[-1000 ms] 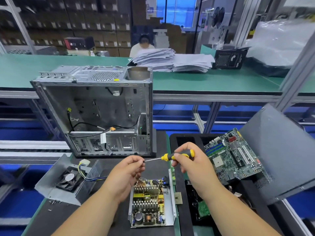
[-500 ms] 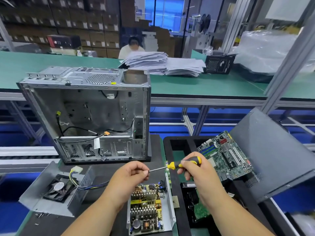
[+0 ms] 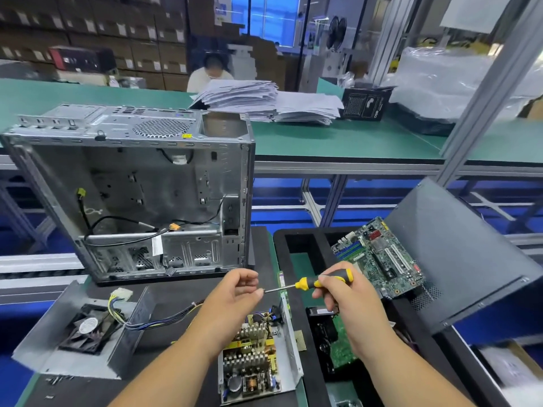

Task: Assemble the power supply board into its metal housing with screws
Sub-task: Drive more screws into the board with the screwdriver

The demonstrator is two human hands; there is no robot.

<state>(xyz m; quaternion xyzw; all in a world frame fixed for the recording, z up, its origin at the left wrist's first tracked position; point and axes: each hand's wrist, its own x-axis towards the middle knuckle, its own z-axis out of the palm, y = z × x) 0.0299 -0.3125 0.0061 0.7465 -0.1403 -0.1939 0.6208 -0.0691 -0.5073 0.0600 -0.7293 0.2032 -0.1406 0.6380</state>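
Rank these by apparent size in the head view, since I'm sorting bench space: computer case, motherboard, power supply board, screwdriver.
1. computer case, clearly largest.
2. motherboard and power supply board: look alike; the power supply board lies nearer the camera, so unranked.
3. screwdriver, smallest.

Bright, even light from overhead, cool and bluish in tone; no hard shadows on the bench (image 3: 338, 139), only soft dark patches under the hands and inside the open computer case (image 3: 141, 195). Strong blue-white glow from the window (image 3: 264, 22) at the top centre, slightly washed out. Pale glare on the plastic bags (image 3: 458, 80) at the upper right and on the paper stack (image 3: 264, 101). Wide-angle bending of straight lines toward the left and right edges, the metal posts (image 3: 496, 83) leaning inward. Centre fairly sharp; slight softness over the whole frame, smeared blur at the lower right corner and the lower left edge. Far shelves dimmer, hazy.
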